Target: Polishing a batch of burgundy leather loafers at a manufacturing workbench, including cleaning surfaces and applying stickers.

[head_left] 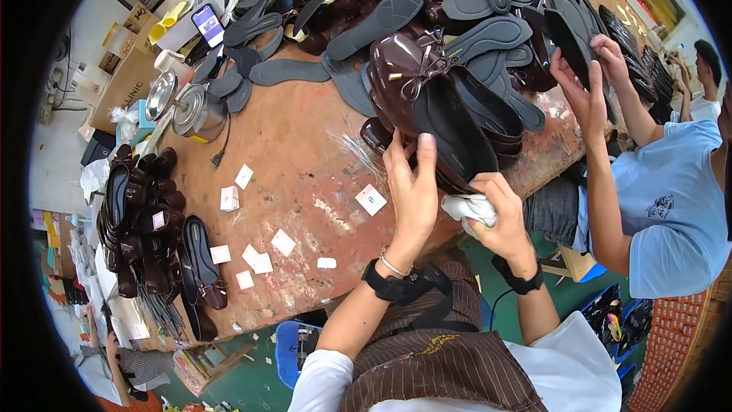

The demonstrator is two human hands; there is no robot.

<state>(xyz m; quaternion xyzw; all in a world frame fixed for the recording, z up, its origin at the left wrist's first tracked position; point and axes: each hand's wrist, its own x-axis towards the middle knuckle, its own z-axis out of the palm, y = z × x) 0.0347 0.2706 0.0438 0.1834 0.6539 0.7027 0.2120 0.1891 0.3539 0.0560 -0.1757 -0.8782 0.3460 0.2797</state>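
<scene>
A glossy dark burgundy flat shoe (398,69) with a thin bow and black insole is held up over the table edge, toe pointing away. My left hand (413,183) grips its left side, thumb toward the insole and fingers partly hidden. At the heel end, my right hand (499,217) clasps a crumpled white cloth (467,207) that touches the shoe. Just behind it lies another burgundy shoe (484,118), partly covered. Small white tags (370,199) are scattered on the tabletop left of my left hand.
Grey insoles (376,24) and shoes pile up at the back of the worn table (297,168). Finished-looking shoes (149,214) stack at the left, near a metal pot (200,113) and a phone (207,25). At right, a co-worker's hands (591,103) hold an insole.
</scene>
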